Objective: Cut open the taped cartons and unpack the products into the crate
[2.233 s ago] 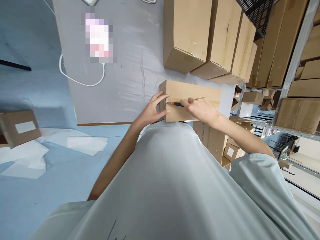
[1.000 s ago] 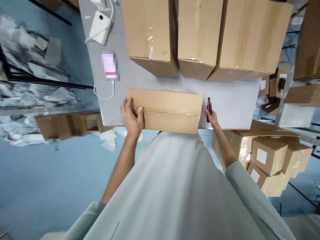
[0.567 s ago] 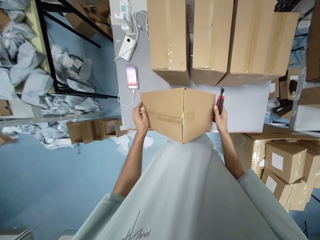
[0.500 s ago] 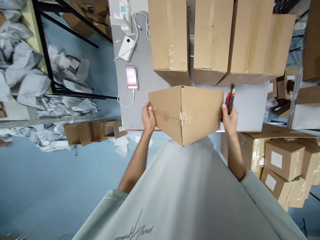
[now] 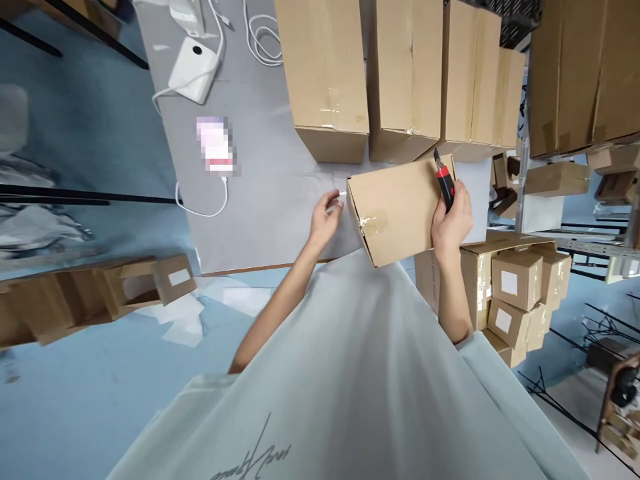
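1. Gripping slim red-and-black utility knife (image 5: 445, 185), right hand (image 5: 455, 217); can't tell grip, left hand (image 5: 325, 218).
2. See oblong tan cardboard box (image 5: 400, 210) between, near edge of flat grey tabletop (image 5: 270, 207) stretching left.
3. See tall brown cardboard cartons (image 5: 327, 73) beyond.

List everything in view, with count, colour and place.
table: one, grey, before the person
handled carton: one, brown, centre right
utility knife: one, black and red, at the handled carton's right end
larger cartons: at least three, brown, along the table's far side
blurred item: one, pinkish, table's left
box-shaped device: one, white, beyond the blurred item
cables: several, white, table's left
labelled cartons: several, brown, lower right
shelf cartons: several, brown, upper right
crate: one, black, top right
left cartons: several, brown, far left
papers: several, white, lower left
shirt: one, pale grey-green, lower middle
left hand: one, bare, beside the handled carton
right hand: one, bare, holding the utility knife
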Available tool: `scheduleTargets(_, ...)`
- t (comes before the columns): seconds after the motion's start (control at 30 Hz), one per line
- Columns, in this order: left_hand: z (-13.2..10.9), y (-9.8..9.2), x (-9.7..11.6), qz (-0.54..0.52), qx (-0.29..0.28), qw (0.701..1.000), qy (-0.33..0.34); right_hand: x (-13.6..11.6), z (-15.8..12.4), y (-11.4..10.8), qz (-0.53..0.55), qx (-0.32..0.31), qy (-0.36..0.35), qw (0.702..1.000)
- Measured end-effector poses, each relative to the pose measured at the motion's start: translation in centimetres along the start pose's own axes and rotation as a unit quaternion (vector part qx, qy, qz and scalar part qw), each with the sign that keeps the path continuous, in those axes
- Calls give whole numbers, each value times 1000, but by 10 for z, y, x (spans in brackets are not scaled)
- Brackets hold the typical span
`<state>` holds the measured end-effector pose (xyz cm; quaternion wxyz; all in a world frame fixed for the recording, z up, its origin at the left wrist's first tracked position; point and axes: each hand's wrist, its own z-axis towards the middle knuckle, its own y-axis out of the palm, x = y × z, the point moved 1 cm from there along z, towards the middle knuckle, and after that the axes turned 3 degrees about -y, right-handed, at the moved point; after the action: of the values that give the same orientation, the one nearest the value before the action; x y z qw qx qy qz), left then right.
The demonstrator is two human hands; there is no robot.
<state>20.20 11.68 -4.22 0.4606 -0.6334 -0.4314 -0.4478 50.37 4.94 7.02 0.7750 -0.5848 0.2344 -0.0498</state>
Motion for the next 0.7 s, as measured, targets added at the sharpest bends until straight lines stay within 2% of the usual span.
scheduleTargets(0.07, -1, -18, 26, -25, 18, 999, 30, -2, 2, -6, -5, 4, -1, 1000)
scheduleTargets(0.13, -3, -28, 58, -14, -3, 996, 87, -8, -1, -19, -15, 11, 7, 1000)
scheduleTargets(0.2, -2, -32, 86, 19, -30, 992, 125, -20, -12, -37, -20, 16, 24, 999)
scheduleTargets(0.27, 0, -33, 102, 48, -50, 988, 135, -36, -34, -58, -1, -6, 37, 999)
scheduleTargets(0.4, 8, -34, 102, 52, -70, 989, 123, -73, -87, -91, 115, -150, 29, 982)
scheduleTargets(0.5, 10, -35, 94, 41, -77, 988, 128, -98, -115, -99, 181, -243, 22, 953)
scheduleTargets(0.6, 12, -35, 90, 37, -81, 986, 141, -114, -125, -95, 186, -278, 5, 942)
scheduleTargets(0.7, 12, -35, 90, 31, -87, 984, 150, -123, -125, -90, 168, -279, -15, 946)
